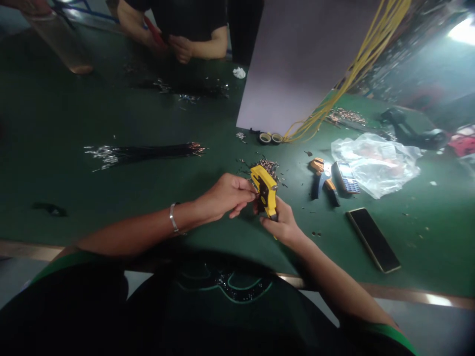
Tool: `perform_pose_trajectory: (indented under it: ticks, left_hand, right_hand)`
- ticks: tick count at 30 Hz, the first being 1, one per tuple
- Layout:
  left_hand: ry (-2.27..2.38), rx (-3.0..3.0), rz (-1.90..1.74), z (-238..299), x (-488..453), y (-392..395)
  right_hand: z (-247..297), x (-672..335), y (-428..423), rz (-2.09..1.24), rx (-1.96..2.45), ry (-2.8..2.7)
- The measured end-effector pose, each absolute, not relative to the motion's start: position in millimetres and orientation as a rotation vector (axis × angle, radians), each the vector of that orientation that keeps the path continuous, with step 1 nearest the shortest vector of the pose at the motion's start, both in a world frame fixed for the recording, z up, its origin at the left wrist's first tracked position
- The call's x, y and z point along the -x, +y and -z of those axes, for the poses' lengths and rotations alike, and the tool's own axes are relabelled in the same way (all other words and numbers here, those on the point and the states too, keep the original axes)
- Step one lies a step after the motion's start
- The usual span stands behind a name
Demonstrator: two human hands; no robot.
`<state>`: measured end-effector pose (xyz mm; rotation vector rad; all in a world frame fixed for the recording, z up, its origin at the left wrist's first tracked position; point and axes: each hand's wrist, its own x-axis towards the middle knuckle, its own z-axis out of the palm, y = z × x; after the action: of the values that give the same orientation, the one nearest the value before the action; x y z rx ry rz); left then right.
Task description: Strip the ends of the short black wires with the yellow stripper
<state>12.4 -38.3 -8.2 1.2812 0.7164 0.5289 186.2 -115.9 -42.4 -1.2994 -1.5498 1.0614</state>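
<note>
My right hand [280, 220] is wrapped round the grip of a yellow and black wire stripper [265, 185], whose head points up and away from me. My left hand [232, 195] has thumb and fingers pinched together at the tool's left side. Between those fingertips a short bit of thin black wire [257, 194] shows, its end reaching the tool; most of it is hidden. Just beyond the tool lies a small heap of cut scraps [269, 167]. To the left, a bundle of black wires [148, 151] with bare copper-coloured ends on the right and silvery ends on the left rests on the green table.
Right of my hands lie orange and black pliers [324, 180], a keypad phone [348, 178], a clear plastic bag [378, 160] and a smartphone [373, 240]. Tape rolls [270, 138] and yellow wires [334, 99] sit by a grey panel [285, 64]. Opposite, a co-worker's hands [181, 48] hold something red.
</note>
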Motion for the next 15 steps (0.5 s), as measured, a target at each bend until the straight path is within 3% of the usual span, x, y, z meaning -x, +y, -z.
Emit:
perform_pose_trajectory:
  ticks: [7,15]
  left_hand:
    - [0.705,-1.346,-0.517,-2,-13,-43]
    - [0.732,-1.406,-0.483,1,-13,-46]
  right_hand:
    - [56,-193,-119,-0.397,1.345,-1.855]
    - [62,-197,-121,-0.200,1.294,-1.975]
